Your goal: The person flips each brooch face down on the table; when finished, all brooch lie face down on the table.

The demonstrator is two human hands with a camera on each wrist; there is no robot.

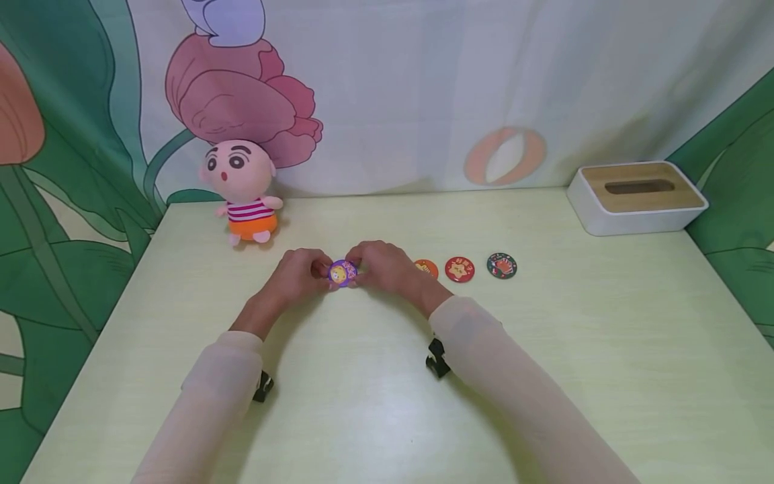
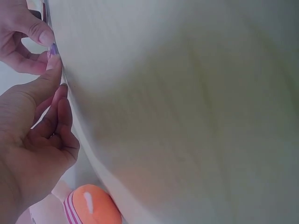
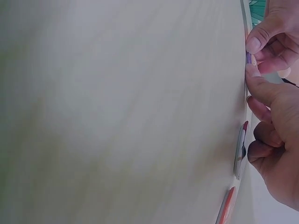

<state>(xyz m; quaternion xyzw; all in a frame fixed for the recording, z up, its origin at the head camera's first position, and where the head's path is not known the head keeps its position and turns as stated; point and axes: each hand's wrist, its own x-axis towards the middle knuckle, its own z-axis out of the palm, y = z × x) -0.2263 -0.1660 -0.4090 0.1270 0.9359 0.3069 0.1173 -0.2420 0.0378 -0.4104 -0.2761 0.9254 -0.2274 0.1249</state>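
Observation:
A round purple badge (image 1: 342,273) with a yellow cartoon figure sits between both hands at the tabletop. My left hand (image 1: 300,273) pinches its left edge, while my right hand (image 1: 385,266) pinches the opposite edge. To the right lies a row of round badges: an orange badge (image 1: 426,267) partly hidden by the right hand, a red badge (image 1: 459,269) and a dark badge (image 1: 502,265). From the right wrist, the purple badge (image 3: 249,58) shows edge-on between the two thumbs, and a badge (image 3: 240,150) lies flat beside the right hand.
A plush doll (image 1: 244,191) in a striped shirt and orange shorts sits at the back left of the table (image 1: 363,403). At the back right stands a white tissue box (image 1: 637,197) with a wooden lid. Behind the table hangs a printed curtain (image 1: 393,101).

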